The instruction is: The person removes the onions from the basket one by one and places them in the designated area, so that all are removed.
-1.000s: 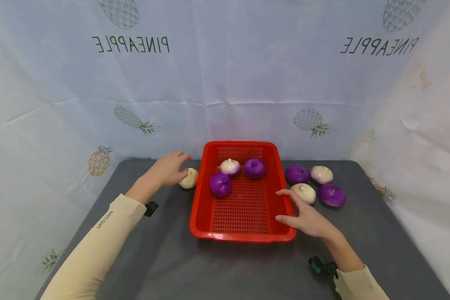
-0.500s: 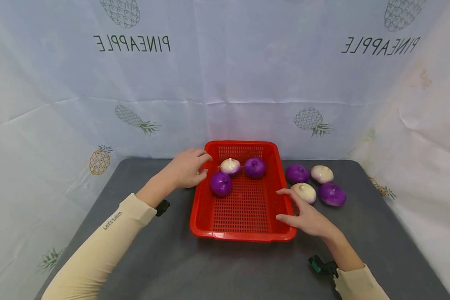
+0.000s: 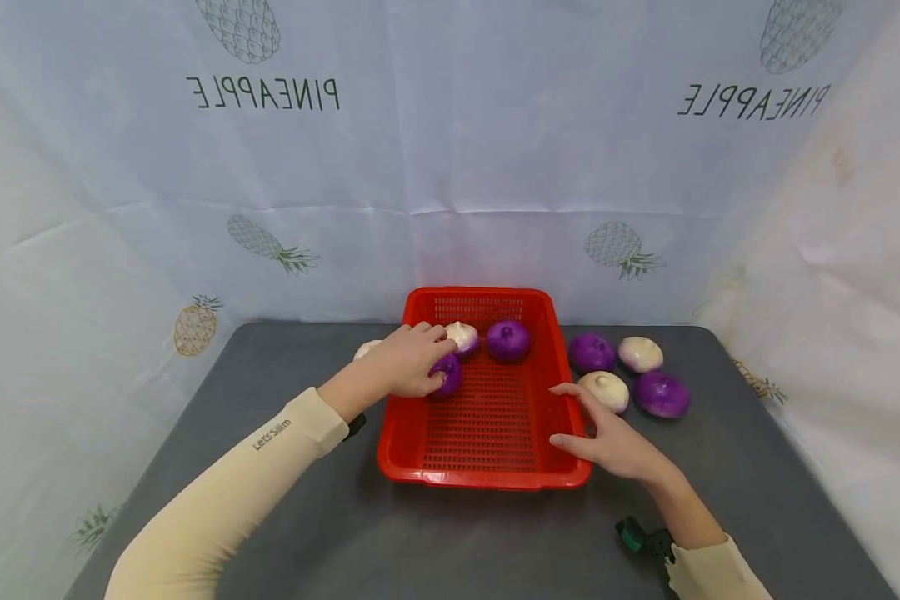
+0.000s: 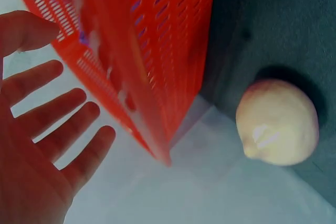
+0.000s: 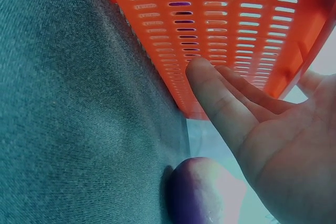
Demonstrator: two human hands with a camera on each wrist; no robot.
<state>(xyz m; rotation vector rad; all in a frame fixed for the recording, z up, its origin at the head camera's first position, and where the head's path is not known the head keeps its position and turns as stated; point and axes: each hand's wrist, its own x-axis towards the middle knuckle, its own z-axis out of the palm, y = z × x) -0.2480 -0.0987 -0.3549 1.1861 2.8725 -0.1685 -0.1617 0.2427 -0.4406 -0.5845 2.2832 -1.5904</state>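
Note:
A red perforated plastic basket [image 3: 487,478] stands mid-table with a purple onion [image 3: 448,377], a white-and-purple onion [image 3: 462,337] and another purple onion [image 3: 507,341] inside. My left hand [image 3: 408,362] hovers over its left rim, partly covering the nearest purple onion; the left wrist view shows the fingers spread, holding nothing. Beside the basket, a white onion [image 4: 278,121] lies on the table, mostly hidden behind that hand in the head view. My right hand [image 3: 611,437] holds the right wall, with thumb and forefinger over the rim and other fingers [image 5: 220,100] against the outside.
Right of the basket lie a purple onion [image 3: 592,353], a pale onion [image 3: 641,354], a white onion [image 3: 606,391] and another purple onion [image 3: 662,395]. The dark grey table [image 3: 330,533] backs onto a pineapple-print curtain [image 3: 487,167].
My left hand has moved right, from the white onion on the table to above the basket's left side. That onion stays on the table. The right hand keeps its place.

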